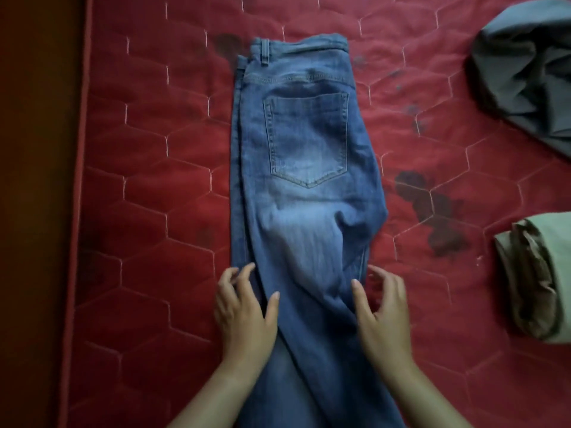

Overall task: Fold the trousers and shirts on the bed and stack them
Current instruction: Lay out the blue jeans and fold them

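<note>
Blue jeans (pixel 304 168) lie flat on the red quilted bed (pixel 154 168), folded lengthwise with one leg over the other. The waistband points away from me and a back pocket faces up. The legs run toward me and out of the bottom of the frame. My left hand (pixel 244 307) rests at the jeans' left edge about thigh level, fingers spread and slightly curled. Over the right edge at the same level, my right hand (pixel 381 310) hovers with curled, parted fingers. Neither hand grips the fabric.
A crumpled grey garment (pixel 525 75) lies at the far right. A folded olive-beige garment (pixel 537 273) sits at the right edge, nearer to me. The bed's left edge (pixel 77 211) borders a dark brown strip. Dark stains mark the cover right of the jeans.
</note>
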